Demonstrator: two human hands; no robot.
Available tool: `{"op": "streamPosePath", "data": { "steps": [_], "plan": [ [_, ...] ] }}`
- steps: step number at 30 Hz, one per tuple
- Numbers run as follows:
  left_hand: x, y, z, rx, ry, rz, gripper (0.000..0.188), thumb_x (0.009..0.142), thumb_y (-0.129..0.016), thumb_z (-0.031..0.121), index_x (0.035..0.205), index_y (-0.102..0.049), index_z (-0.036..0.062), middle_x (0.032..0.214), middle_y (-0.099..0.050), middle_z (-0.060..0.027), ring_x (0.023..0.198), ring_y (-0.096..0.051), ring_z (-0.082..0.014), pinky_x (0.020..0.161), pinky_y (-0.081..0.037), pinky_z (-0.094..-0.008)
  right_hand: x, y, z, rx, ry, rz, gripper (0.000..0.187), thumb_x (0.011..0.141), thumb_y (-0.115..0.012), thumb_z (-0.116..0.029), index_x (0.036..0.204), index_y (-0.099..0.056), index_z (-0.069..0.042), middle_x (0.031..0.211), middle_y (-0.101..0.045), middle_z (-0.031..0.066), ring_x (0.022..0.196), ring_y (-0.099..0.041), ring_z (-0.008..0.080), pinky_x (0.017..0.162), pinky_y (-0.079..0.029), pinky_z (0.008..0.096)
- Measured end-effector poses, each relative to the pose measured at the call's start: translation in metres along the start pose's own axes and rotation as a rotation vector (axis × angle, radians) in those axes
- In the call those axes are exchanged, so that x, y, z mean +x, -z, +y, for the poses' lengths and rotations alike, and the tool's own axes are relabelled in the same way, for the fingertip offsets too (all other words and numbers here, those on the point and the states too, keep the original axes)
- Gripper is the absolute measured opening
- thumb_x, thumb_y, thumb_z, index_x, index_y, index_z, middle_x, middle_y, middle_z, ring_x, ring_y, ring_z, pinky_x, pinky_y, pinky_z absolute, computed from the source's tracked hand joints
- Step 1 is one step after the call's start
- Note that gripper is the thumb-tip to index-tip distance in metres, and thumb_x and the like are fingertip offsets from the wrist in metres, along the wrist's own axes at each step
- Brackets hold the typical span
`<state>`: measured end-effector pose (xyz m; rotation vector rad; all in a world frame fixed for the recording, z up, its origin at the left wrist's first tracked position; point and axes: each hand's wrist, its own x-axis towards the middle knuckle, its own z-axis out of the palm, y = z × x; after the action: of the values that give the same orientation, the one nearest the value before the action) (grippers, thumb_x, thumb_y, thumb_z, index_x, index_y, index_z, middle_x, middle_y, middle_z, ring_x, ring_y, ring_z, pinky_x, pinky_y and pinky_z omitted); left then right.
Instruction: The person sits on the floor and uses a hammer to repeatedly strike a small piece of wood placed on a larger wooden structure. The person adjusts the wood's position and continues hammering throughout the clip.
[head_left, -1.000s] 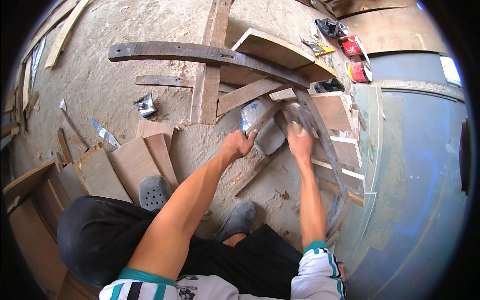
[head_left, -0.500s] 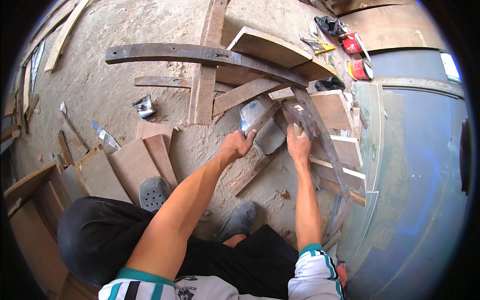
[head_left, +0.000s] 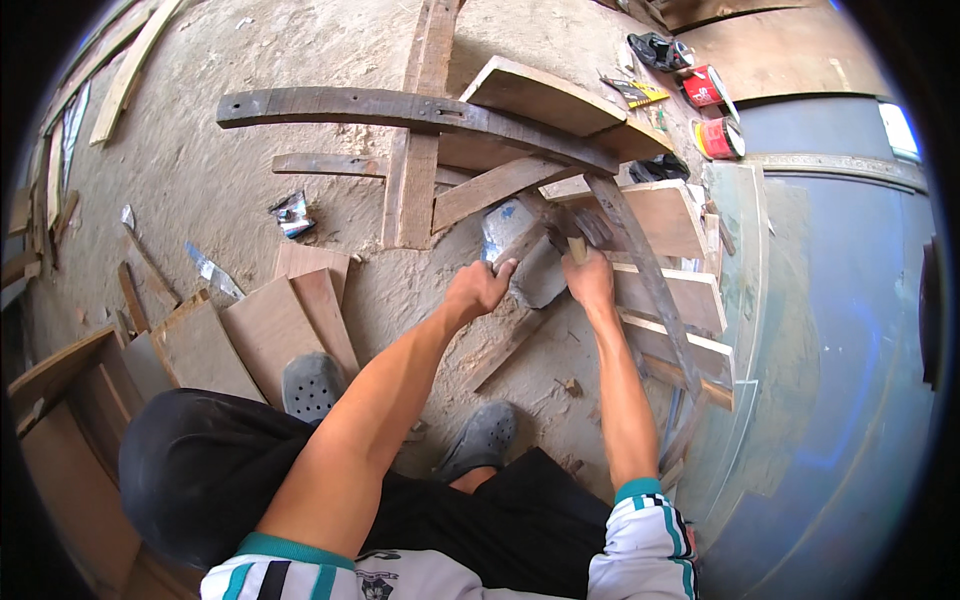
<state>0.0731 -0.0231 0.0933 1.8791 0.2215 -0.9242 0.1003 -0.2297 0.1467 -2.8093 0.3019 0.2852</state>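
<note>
My left hand (head_left: 482, 287) is closed around the near end of a narrow wooden strip (head_left: 522, 243). That strip lies across a grey block (head_left: 540, 279) on the floor, beside a clear plastic wrapper (head_left: 505, 226). In my right hand (head_left: 588, 277) is the light wooden handle (head_left: 577, 249) of a hammer-like tool. Its dark head is smeared by motion and sits close to the strip's far part; whether they touch, I cannot tell. A wooden frame of a long dark beam (head_left: 350, 105), a crossing post (head_left: 418, 180) and a slanting leg (head_left: 650, 270) stands just beyond and right of my hands.
Plywood panels (head_left: 270, 330) lean near my left foot. Board pieces (head_left: 670, 298) are stacked on the right, beside glass sheets (head_left: 840, 350). Paint cans (head_left: 720, 138) and a yellow-marked handsaw (head_left: 638, 93) lie far right. A loose stick (head_left: 507, 352) rests near my right shoe (head_left: 478, 440).
My right hand has shifted slightly left, bringing the tool's head down and left toward the wooden strip. My left hand keeps its grip on the strip.
</note>
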Motion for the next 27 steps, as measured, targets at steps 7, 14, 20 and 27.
{"op": "streamPosePath", "data": {
  "steps": [7,14,20,27],
  "plan": [
    [0.006,0.002,0.000,-0.072,0.018,-0.090,0.079,0.091,-0.041,0.063,0.092,-0.065,-0.0120,0.087,-0.066,-0.0303,0.080,-0.068,-0.0390,0.075,-0.054,-0.0441,-0.049,-0.017,0.000,0.773,-0.306,-0.254,0.048,0.082,-0.072,-0.051,0.077,-0.059,-0.004,0.055,-0.053,0.0019,0.047,-0.054,0.0125,0.044,-0.044,0.0268],
    [0.012,0.005,-0.003,-0.182,0.021,-0.126,0.073,0.089,-0.049,0.063,0.085,-0.063,-0.0082,0.069,-0.065,-0.0143,0.055,-0.065,-0.0240,0.054,-0.054,-0.0361,-0.079,-0.057,0.000,1.035,-0.460,-0.135,0.043,0.085,-0.071,-0.045,0.076,-0.052,-0.008,0.054,-0.045,-0.0010,0.043,-0.046,0.0113,0.040,-0.038,0.0275],
    [0.001,0.002,0.005,-0.267,0.024,-0.147,0.066,0.088,-0.052,0.065,0.088,-0.058,-0.0008,0.070,-0.061,-0.0090,0.055,-0.061,-0.0180,0.048,-0.049,-0.0319,-0.093,-0.076,0.003,0.938,-0.409,0.211,0.046,0.087,-0.068,-0.044,0.069,-0.051,-0.006,0.055,-0.050,0.0032,0.045,-0.050,0.0131,0.039,-0.040,0.0300],
    [0.026,-0.009,-0.021,-0.048,-0.118,0.019,0.066,0.090,-0.048,0.066,0.074,-0.054,0.0023,0.060,-0.053,-0.0065,0.049,-0.051,-0.0163,0.045,-0.040,-0.0344,-0.052,-0.059,-0.008,0.600,-0.266,0.186,0.049,0.082,-0.068,-0.043,0.087,-0.067,0.006,0.071,-0.065,0.0213,0.072,-0.066,0.0348,0.068,-0.049,0.0435]
  ]
}}
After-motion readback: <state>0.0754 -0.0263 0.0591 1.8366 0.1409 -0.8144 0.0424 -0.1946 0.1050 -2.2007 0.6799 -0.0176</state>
